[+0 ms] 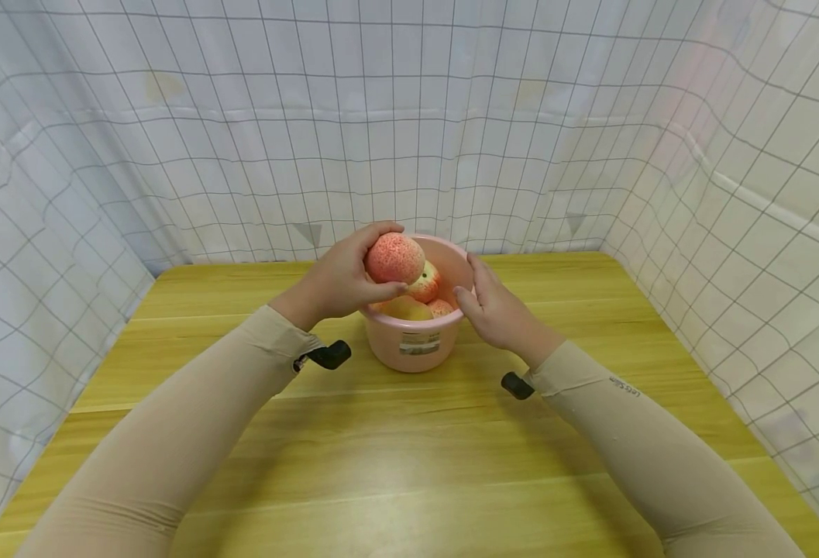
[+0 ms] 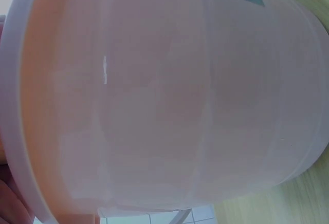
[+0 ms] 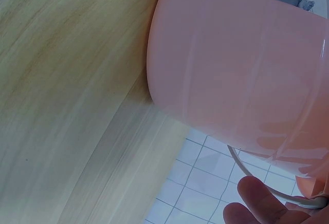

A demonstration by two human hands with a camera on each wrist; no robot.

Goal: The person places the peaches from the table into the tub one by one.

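In the head view my left hand (image 1: 342, 273) holds a red-speckled peach (image 1: 395, 259) over the left side of a pink bucket (image 1: 387, 345), thumb below the fruit and fingers behind it. At the bucket's right rim, my right hand (image 1: 501, 308) grips the edge, its thumb at the near side and its fingers farther back. Inside the bucket lie a red-and-yellow fruit (image 1: 426, 284), a yellow fruit (image 1: 407, 308) and another speckled fruit (image 1: 441, 308). The bucket's wall (image 2: 154, 100) fills most of the left wrist view. Fingers (image 3: 255, 190) show beside the white handle (image 3: 240, 163) in the right wrist view.
The bucket stands on a wooden table (image 1: 381, 465), toward its far edge. White curtains with a grid pattern (image 1: 381, 139) hang behind the table and along both sides. A printed label (image 1: 419, 343) is on the bucket's near side.
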